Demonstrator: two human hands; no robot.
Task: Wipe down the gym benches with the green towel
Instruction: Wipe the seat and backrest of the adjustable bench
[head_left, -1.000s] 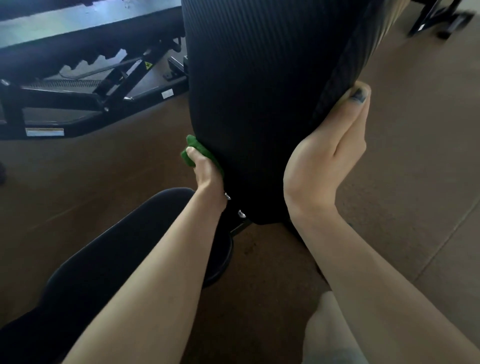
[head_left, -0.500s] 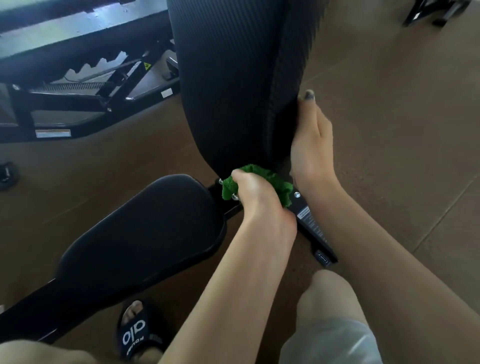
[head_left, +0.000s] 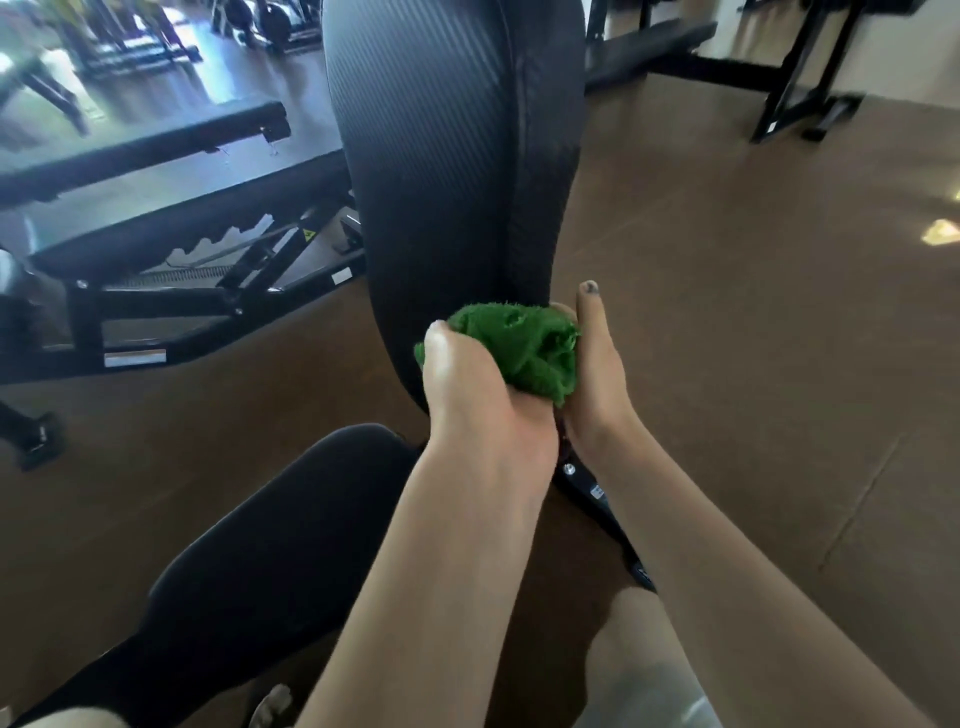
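The bench's black ribbed backrest pad (head_left: 447, 156) stands nearly upright in front of me, and its black seat pad (head_left: 260, 561) lies lower left. A bunched green towel (head_left: 519, 348) sits at the backrest's bottom end, held between both hands. My left hand (head_left: 467, 384) grips the towel from the left with curled fingers. My right hand (head_left: 597, 374) cups it from the right, thumb pointing up beside the pad's edge. The right hand's other fingers are hidden behind the towel.
A second black adjustable bench (head_left: 171, 249) with a notched frame stands to the left. More black equipment legs (head_left: 789, 98) stand at the far right. Brown gym floor (head_left: 753, 312) spreads on the right. My knee (head_left: 644, 649) and toes (head_left: 270, 701) show at the bottom.
My left hand swept the towel from the backrest's left side round its bottom end to the right. My right hand slid down the pad's right edge and now meets the towel.
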